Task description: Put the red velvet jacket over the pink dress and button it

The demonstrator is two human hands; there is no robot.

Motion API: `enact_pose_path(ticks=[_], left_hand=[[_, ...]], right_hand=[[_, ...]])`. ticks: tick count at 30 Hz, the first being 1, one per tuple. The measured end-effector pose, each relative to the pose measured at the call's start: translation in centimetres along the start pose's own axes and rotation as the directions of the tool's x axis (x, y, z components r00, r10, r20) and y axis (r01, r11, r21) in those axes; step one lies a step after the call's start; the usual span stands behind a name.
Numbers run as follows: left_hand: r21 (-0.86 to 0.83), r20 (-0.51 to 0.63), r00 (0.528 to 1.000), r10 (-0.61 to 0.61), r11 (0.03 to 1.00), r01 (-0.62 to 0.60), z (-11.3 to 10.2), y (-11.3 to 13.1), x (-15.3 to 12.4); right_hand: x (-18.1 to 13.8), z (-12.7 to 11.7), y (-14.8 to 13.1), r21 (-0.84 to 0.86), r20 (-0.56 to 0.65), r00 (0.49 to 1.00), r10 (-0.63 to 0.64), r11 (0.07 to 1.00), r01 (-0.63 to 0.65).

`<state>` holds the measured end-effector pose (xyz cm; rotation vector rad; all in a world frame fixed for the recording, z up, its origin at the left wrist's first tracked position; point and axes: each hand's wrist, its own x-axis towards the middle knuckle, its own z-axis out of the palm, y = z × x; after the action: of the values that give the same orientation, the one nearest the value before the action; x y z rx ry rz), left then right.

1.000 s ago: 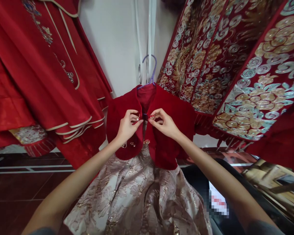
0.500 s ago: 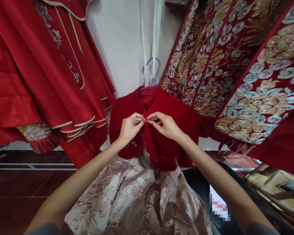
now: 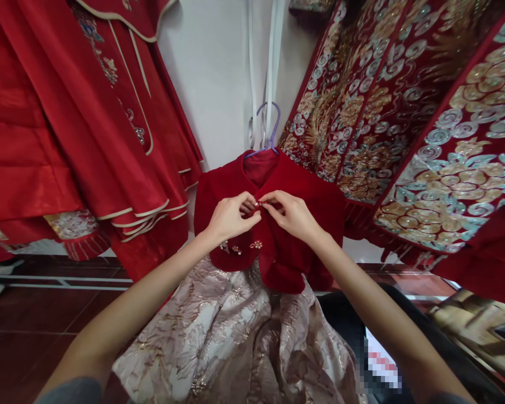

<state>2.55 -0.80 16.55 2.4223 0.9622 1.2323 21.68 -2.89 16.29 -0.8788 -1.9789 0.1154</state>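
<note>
A short red velvet jacket (image 3: 307, 188) hangs on a purple hanger (image 3: 273, 126), over a shiny pinkish-beige brocade garment (image 3: 219, 320). At the jacket's front, below the collar, my right hand (image 3: 292, 214) pinches a small beaded fastener (image 3: 260, 203) between thumb and index finger. On the other side my left hand (image 3: 232, 216) has its curled fingertips at the same fastener, its thumb stretched out just beneath them. The fingertips hide most of the fastener. Lower on the front, a flower-shaped beaded ornament (image 3: 256, 244) shows.
Red garments with pale piping (image 3: 122, 151) hang at the left. Red panels with gold and silver embroidery (image 3: 437, 185) hang at the right. White straps (image 3: 271, 62) run down the wall. At lower right is a dark object (image 3: 340, 314) beside a pixelated patch. The floor is dark red tile (image 3: 21, 331).
My left thumb has spread away from its fingers and moved down. My right hand stays pinched at the fastener. The flower ornament below has come into view. The whole view has shifted slightly.
</note>
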Motion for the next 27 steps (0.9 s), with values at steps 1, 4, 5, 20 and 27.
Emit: enact_pose_path(ticks=[1,4,5,20,27], left_hand=[[0.032,0.012,1.000,0.012,0.999,-0.012,-0.1,0.2,0.1],[0.111,0.031,0.998,0.052,0.992,-0.055,0.0,0.4,0.3],[0.130,0.031,0.998,0.062,0.989,-0.066,0.0,0.5,0.3],[0.498,0.058,0.991,0.117,0.857,-0.130,0.2,1.3,0.4],[0.445,0.088,0.988,0.127,0.882,-0.152,0.6,1.6,0.0]], right_hand=[[-0.1,-0.1,0.0,0.015,0.003,1.000,0.006,1.000,-0.006],[-0.3,-0.3,0.0,0.078,-0.028,0.999,0.027,0.997,-0.025],[-0.3,-0.3,0.1,0.092,-0.040,0.999,0.031,0.995,-0.027],[-0.1,-0.4,0.3,0.193,-0.025,0.999,0.034,0.981,-0.028],[-0.6,0.9,0.9,0.201,-0.029,1.000,-0.001,0.980,0.007]])
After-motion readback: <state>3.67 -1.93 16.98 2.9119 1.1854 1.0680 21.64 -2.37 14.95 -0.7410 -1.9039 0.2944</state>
